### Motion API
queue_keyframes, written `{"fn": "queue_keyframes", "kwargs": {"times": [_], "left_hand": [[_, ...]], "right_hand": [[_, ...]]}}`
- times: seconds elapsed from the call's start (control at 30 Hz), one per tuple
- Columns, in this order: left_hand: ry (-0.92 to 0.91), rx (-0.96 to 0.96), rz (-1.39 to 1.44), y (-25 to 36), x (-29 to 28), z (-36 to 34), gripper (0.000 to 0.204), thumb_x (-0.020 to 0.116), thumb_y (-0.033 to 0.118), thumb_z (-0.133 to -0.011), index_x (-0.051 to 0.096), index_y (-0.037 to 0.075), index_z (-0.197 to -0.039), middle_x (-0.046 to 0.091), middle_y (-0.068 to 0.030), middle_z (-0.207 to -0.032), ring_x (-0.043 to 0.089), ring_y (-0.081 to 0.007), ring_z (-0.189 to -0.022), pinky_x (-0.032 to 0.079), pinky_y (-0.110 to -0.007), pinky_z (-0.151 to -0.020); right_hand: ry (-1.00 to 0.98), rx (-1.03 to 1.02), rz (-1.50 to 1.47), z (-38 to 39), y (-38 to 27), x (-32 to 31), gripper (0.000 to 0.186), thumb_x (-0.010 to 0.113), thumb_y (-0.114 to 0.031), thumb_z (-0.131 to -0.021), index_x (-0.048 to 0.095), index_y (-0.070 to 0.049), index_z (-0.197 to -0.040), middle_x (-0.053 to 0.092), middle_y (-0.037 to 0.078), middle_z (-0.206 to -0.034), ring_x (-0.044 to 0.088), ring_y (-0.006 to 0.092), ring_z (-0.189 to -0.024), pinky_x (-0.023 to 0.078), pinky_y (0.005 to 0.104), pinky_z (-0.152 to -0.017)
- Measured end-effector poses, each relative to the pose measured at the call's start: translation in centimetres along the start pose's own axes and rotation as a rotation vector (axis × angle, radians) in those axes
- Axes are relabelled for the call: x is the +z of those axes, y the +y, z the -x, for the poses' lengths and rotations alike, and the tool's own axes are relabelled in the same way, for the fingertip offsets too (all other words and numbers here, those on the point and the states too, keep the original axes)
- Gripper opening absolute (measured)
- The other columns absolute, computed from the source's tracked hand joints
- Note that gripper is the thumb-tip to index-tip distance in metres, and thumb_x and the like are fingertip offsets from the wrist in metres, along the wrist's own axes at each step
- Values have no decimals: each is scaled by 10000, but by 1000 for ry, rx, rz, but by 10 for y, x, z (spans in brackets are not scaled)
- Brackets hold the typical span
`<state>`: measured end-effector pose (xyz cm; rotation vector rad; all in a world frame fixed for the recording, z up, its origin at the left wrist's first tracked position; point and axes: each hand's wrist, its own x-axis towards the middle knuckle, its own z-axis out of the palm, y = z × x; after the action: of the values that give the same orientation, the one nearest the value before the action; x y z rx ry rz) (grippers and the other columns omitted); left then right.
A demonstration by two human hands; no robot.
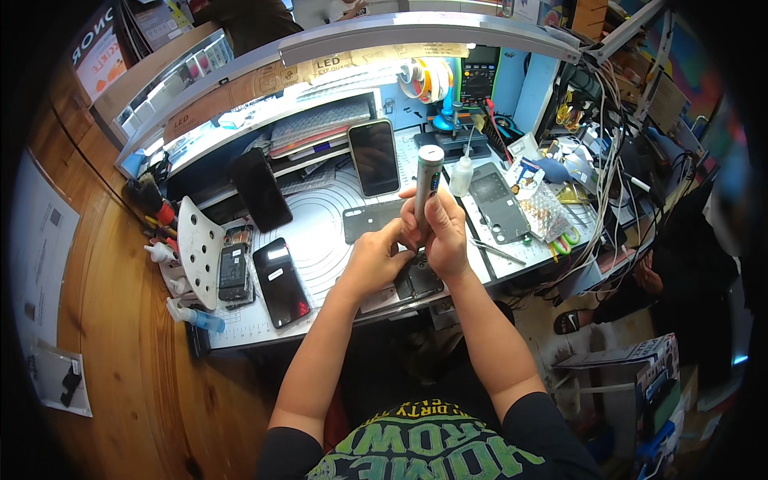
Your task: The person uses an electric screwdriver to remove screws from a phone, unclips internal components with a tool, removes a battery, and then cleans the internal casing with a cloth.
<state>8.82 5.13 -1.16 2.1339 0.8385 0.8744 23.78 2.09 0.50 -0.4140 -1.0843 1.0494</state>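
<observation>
My right hand (446, 238) is wrapped round a slim silver electric screwdriver (430, 172), held upright with its round end on top. Its lower tip is hidden behind my fingers, just over an opened dark phone body (419, 280) at the table's front edge. Beside it, my left hand (376, 260) is closed, thumb and fingers pinched together near the screwdriver's lower end and the phone's upper part. What those fingers grip is hidden. Beyond both hands lies a dark phone back cover (370, 220), partly covered by them.
Left on the white work mat (312, 240) lie a black phone (280, 282) and an opened phone (235, 268). Two more phones stand behind, one dark-screened (374, 157). To the right are a dropper bottle (462, 176), a grey back panel (498, 202), tweezers (498, 252) and tangled cables (612, 104).
</observation>
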Motion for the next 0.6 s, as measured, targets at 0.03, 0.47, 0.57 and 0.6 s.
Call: {"fn": "queue_keyframes", "kwargs": {"times": [0.03,0.47,0.57,0.6], "left_hand": [[2,0,6,0,-1,1,289,731,22,-800,628,51,-1069,765,-102,-920,713,-310,-755,549,-406,-698],[-2,-9,-19,4,0,1,306,746,-3,-781,637,58,-1060,748,-82,-882,678,-256,-689,528,-377,-659],[-5,-18,-19,8,0,1,295,748,17,-779,638,74,-1046,749,-71,-862,676,-281,-673,528,-391,-642],[-9,-23,-22,9,-1,0,299,752,18,-777,636,73,-1047,748,-71,-859,673,-277,-665,526,-387,-637]], "right_hand": [[5,1,5,0,-1,0,437,540,-400,-1079,622,5,-1220,534,0,-763,448,51,-623,350,198,-568],[-1,-25,-34,-2,-1,1,437,520,-388,-1090,603,16,-1236,525,5,-767,439,51,-611,347,199,-544],[2,-27,-30,-2,-1,-1,439,519,-394,-1091,605,12,-1233,525,5,-768,436,50,-612,349,201,-546],[-2,-17,-17,-2,-1,-2,483,512,-419,-1087,579,33,-1243,529,22,-772,455,69,-616,367,218,-553]]}}
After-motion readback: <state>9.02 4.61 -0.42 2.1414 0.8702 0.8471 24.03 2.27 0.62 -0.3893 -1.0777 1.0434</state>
